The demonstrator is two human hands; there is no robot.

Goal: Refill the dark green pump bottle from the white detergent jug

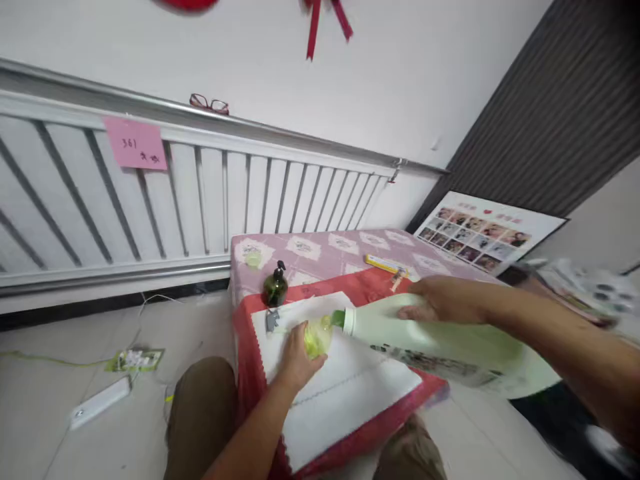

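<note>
My right hand (443, 300) grips a large pale green bottle (440, 347), tipped on its side with its neck pointing left. The neck meets a small translucent yellow-green cap or cup (317, 335) that my left hand (295, 360) holds over a white cloth (345, 393). The cloth lies on a low table with a red cover (370, 283). A dark green pump bottle (275, 287) stands just behind the cloth's far left corner, beside a small grey object (271, 320).
A pink patterned cloth (325, 250) covers the table's far part, with a yellow item (383, 265) on it. A white radiator cover (200, 193) with a pink note (136, 143) and red glasses (209, 103) stands behind. A photo board (485, 230) leans right. A power strip (100, 401) lies on the floor.
</note>
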